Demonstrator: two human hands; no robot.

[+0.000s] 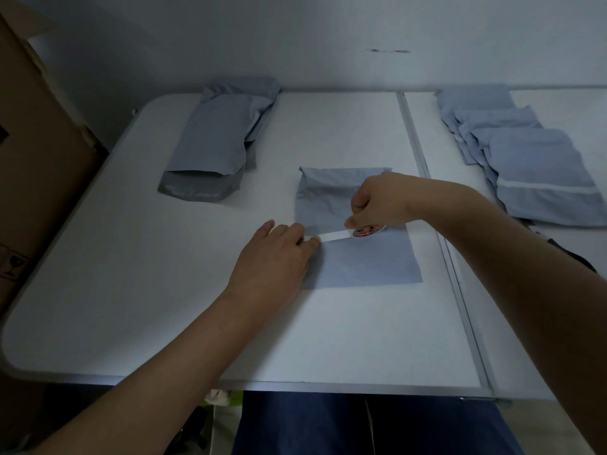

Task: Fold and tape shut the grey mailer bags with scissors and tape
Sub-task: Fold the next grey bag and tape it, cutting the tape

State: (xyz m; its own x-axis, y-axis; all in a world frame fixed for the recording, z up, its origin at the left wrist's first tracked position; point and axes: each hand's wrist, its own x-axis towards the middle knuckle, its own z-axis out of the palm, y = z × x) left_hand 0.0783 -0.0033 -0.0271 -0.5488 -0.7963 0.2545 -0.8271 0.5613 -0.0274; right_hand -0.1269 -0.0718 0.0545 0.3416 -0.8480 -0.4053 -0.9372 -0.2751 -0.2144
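A grey mailer bag (358,261) lies folded in the middle of the white table (164,307). My right hand (381,200) grips a small tape roll (366,231) over the fold. A white strip of tape (333,237) runs from the roll leftward along the fold edge. My left hand (279,254) lies flat on the bag's left edge, and its fingertips press the free end of the strip down. No scissors are in view.
A pile of unsealed grey mailers (220,139) lies at the back left. Several folded, taped mailers (525,165) are stacked at the back right, past the table's seam (427,178). A cardboard box (36,152) stands at the left edge.
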